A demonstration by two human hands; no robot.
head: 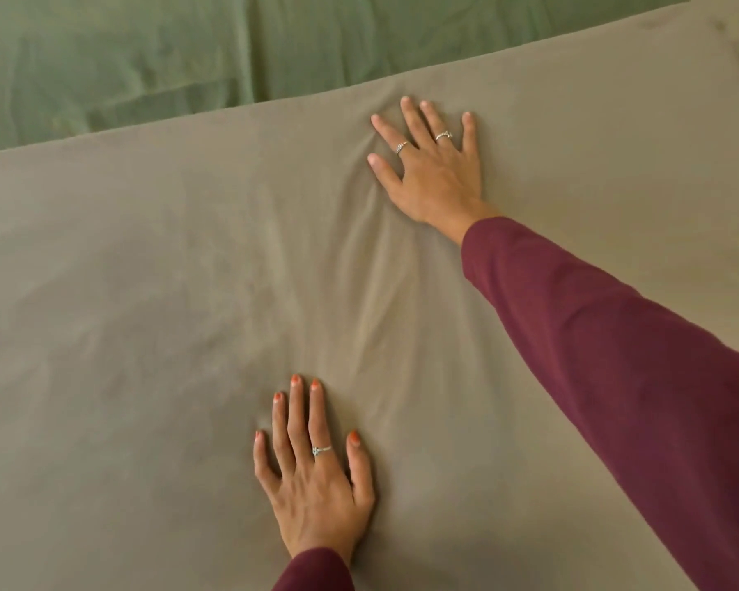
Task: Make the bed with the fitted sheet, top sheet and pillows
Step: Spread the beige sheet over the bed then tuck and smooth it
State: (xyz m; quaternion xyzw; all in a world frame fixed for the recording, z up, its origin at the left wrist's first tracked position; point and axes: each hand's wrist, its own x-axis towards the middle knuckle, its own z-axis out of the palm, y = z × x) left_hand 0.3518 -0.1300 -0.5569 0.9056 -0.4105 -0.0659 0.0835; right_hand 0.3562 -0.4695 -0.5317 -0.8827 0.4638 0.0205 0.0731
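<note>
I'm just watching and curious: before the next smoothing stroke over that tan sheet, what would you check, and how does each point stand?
1. Left hand flat on the tan sheet, fingers straight: ok.
2. Right hand flat on it farther up: ok.
3. Fabric between the hands smooth: not ok, wrinkles run between them.
4. Tan sheet's far edge straight across the green sheet: ok.
5. Sides tucked: cannot tell, out of view.
6. Pillows ready: cannot tell, none in view.

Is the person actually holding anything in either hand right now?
No, nothing is held. The left hand and right hand both lie flat, fingers straight, pressing on the smooth taupe fabric sheet.
</note>
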